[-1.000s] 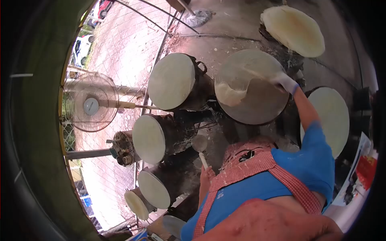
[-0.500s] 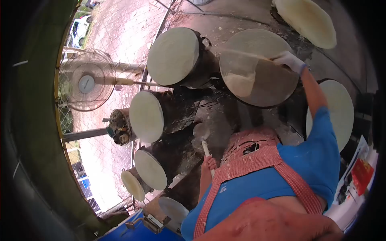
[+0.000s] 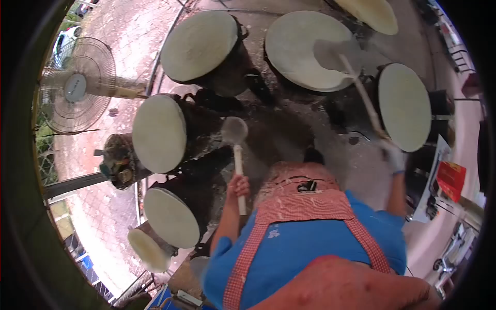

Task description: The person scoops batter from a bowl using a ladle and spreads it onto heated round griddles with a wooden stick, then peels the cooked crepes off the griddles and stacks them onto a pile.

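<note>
My left hand [image 3: 239,186] is wrapped round the pale handle of a ladle [image 3: 235,130], its round bowl pointing away from me. On the right, my white-gloved right hand [image 3: 394,157] grips a long wooden handle [image 3: 366,98], with the fingers smeared by motion. The handle's blurred, dark, broad head [image 3: 337,54] lies over the right side of a large round griddle [image 3: 292,44]; whether it touches is unclear. A pale, thin layer covers that griddle. Close to my right hand stands another round griddle [image 3: 405,108], also covered with a pale layer.
More pale-covered round griddles stand at the left: back [image 3: 199,46], middle [image 3: 159,133] and front [image 3: 172,218]. A pale round sheet [image 3: 147,250] lies near front left, another [image 3: 369,14] at far right. A fan [image 3: 76,87] stands left. A red packet [image 3: 450,181] lies right.
My right hand has drawn back toward me with the long-handled tool. The pale layer now covers the far griddle, where bare surface showed. The ladle stays in my left hand; the whole view has shifted.
</note>
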A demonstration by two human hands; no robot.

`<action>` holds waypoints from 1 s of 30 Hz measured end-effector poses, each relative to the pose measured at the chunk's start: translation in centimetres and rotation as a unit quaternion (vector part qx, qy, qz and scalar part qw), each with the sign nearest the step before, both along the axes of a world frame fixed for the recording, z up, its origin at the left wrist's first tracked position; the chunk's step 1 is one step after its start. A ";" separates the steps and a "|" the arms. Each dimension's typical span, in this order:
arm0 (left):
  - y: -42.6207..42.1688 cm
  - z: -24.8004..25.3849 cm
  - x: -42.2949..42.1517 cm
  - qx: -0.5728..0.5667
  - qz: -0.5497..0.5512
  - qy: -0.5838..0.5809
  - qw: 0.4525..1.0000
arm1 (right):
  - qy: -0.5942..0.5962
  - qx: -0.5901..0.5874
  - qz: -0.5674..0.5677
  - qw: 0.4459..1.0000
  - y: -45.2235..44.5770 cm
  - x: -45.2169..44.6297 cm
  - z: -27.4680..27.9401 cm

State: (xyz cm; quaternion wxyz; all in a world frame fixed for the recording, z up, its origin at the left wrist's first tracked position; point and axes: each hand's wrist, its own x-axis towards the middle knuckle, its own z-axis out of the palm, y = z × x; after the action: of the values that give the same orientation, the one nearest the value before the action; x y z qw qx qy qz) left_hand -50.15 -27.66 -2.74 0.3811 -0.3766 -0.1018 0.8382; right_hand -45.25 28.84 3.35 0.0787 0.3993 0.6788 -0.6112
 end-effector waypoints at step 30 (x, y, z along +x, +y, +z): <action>3.0 5.3 2.2 -0.164 0.060 0.400 0.900 | 0.191 0.379 0.106 0.899 -16.4 -10.9 -5.8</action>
State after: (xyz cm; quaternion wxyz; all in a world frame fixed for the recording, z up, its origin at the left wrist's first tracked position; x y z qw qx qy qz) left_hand -47.96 -24.63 2.56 0.2716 -0.0596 0.1758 0.9444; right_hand -56.11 12.40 -2.42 -0.1457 0.2003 0.8995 -0.3600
